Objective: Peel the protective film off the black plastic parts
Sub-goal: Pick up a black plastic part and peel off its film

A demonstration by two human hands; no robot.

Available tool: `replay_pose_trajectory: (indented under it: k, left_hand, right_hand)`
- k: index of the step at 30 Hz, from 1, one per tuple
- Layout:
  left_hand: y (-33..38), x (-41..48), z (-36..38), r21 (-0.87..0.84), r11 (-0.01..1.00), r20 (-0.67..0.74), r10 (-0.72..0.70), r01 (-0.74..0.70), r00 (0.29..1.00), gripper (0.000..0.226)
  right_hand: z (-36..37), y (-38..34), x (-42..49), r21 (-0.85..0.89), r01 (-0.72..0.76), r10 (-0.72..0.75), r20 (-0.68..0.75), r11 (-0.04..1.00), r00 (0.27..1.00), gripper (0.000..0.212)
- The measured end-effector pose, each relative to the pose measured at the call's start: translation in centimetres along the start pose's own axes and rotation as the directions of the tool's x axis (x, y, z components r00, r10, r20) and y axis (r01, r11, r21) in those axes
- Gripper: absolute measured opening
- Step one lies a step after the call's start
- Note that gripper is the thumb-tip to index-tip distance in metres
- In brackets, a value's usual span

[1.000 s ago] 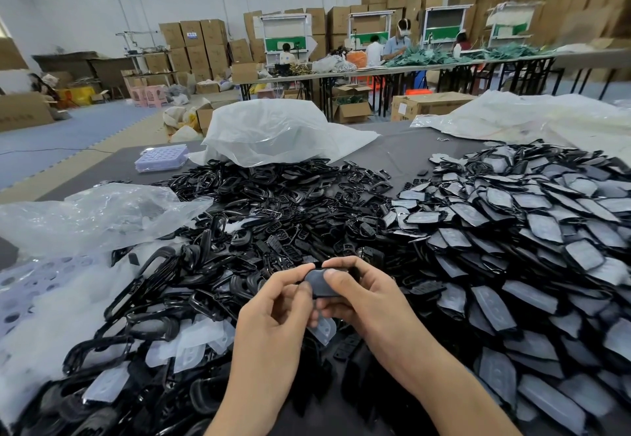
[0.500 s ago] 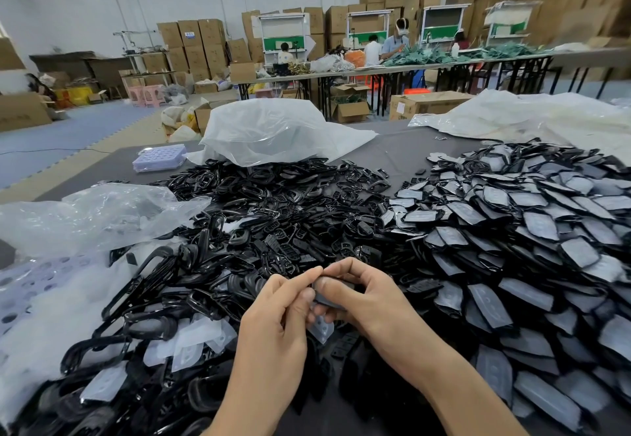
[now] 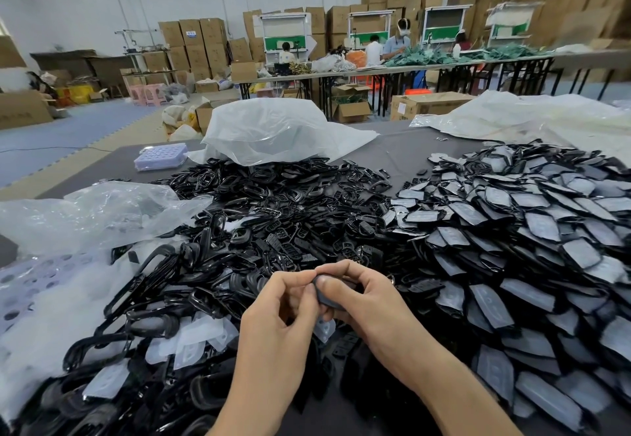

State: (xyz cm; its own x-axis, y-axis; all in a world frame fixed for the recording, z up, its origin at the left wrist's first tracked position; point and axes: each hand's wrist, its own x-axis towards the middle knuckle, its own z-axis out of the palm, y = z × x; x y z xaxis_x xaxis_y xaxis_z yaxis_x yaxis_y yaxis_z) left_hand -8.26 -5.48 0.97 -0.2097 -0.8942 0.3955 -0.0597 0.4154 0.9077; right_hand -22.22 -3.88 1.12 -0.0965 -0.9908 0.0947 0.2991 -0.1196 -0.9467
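Observation:
One small black plastic part (image 3: 327, 296) is held between both hands above the table's near middle. My right hand (image 3: 365, 294) grips it with thumb on top and fingers curled round it. My left hand (image 3: 285, 302) pinches at its left edge with thumb and forefinger. Most of the part is hidden by the fingers, so its film cannot be made out. To the right lies a big heap of film-covered black parts (image 3: 519, 241). A heap of bare black frames and parts (image 3: 259, 224) fills the middle and left.
Loose peeled films (image 3: 201, 341) lie among the frames at the near left. Clear plastic bags (image 3: 102, 210) lie on the left, a white bag (image 3: 273, 131) behind the heap. A lilac tray (image 3: 160, 156) sits at the far left. People work at long tables (image 3: 409, 68) behind.
The hands closed together over the part, which showed plainly a second ago and is now mostly covered. My left fingers moved onto its left edge.

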Motion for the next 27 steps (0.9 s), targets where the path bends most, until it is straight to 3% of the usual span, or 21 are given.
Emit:
replay_pose_trajectory:
  k: [12,15,18,21,27]
  left_hand:
    - [0.3,-0.3,0.1,0.020,0.997,0.034,0.077,-0.077,0.996,0.017]
    - [0.4,-0.4,0.1,0.113,0.983,0.038,0.139,-0.142,0.990,0.021]
    - [0.4,-0.5,-0.2,0.274,0.925,0.075,0.250,-0.261,0.965,0.021]
    - [0.3,-0.6,-0.4,0.422,0.817,0.193,0.344,-0.394,0.919,0.023]
    - [0.6,-1.2,0.5,0.501,0.695,0.371,0.367,-0.516,0.853,0.028]
  right_hand:
    - [-0.1,-0.7,-0.3,-0.020,-0.011,0.011,-0.021,1.000,1.000,0.014]
    - [0.1,-0.8,-0.2,-0.036,0.001,-0.002,-0.027,0.999,1.000,0.013]
    - [0.0,-0.7,-0.1,-0.020,0.015,-0.017,-0.065,1.000,0.998,0.004]
    - [-0.3,-0.6,0.1,0.005,0.043,-0.042,-0.133,0.999,0.990,0.010]
    - [-0.6,-0.3,0.1,-0.031,0.019,-0.024,-0.181,0.999,0.983,0.012]
